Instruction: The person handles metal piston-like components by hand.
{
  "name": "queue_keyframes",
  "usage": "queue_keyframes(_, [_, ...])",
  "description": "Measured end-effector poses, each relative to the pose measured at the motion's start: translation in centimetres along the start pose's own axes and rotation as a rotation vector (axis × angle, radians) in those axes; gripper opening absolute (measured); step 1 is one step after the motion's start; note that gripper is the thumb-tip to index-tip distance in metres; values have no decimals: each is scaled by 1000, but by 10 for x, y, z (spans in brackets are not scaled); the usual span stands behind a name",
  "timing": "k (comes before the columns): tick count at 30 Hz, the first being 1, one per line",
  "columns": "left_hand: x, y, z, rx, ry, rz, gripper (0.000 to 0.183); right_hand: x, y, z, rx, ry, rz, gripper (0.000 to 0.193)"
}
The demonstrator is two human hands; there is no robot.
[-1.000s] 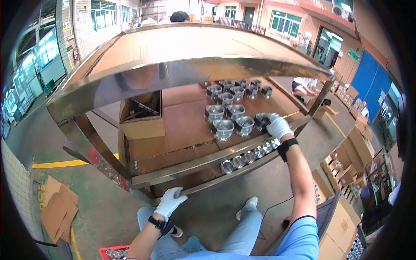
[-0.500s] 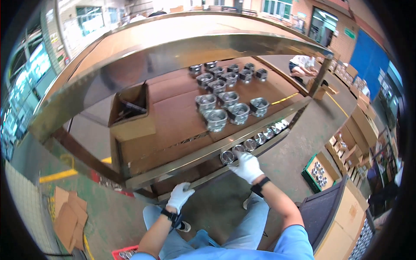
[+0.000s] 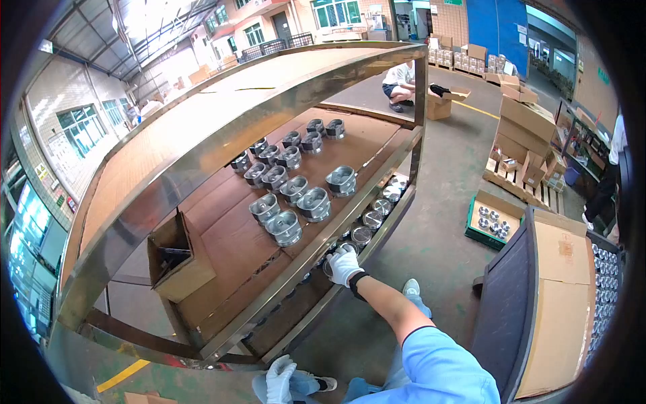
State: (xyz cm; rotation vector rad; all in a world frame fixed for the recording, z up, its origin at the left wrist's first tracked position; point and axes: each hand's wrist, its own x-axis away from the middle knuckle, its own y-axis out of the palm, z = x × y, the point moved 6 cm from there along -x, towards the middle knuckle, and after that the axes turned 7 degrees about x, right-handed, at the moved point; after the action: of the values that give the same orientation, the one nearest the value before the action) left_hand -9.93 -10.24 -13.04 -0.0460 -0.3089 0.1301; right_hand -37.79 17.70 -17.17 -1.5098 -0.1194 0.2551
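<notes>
In a white glove, my right hand [image 3: 344, 264] reaches to the lower shelf of the metal rack. Its fingers close round a metal piston [image 3: 328, 268], mostly hidden by the glove and the rack's rail. Beyond it, a row of shiny pistons [image 3: 372, 219] runs along that shelf toward the far right. My left hand [image 3: 279, 378], also gloved, hangs near my knee at the bottom, apart from the rack. Its fingers are loosely bent and nothing shows in them. On the shelf above stand several grey pistons [image 3: 313, 203] on brown cardboard.
A metal rail [image 3: 316, 252] edges the upper shelf. An open cardboard box [image 3: 185, 269] sits at its left end. To the right stand a green crate [image 3: 486, 237] holding pistons and a dark cart [image 3: 506, 296] topped with cardboard. Another person [image 3: 400, 86] crouches beyond the rack.
My view has turned right. My right hand has moved to a nearer place along the lower row. My left hand has come away from the rack's edge to my knee.
</notes>
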Motion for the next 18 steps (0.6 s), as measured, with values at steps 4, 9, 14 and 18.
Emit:
queue_keyframes(4, [14, -1, 11, 19, -27, 36, 39, 4, 3, -12, -37, 31, 31, 50])
queue_keyframes(9, [32, 0, 24, 9, 6, 64, 34, 18, -11, -37, -158, 10, 95, 51])
queue_keyframes(14, [19, -5, -16, 204, -5, 37, 41, 52, -52, -41, -790, 147, 70, 51])
queue_keyframes(18, [28, 23, 15, 303, 30, -92, 39, 123, -51, -55, -2398, 76, -358, 46])
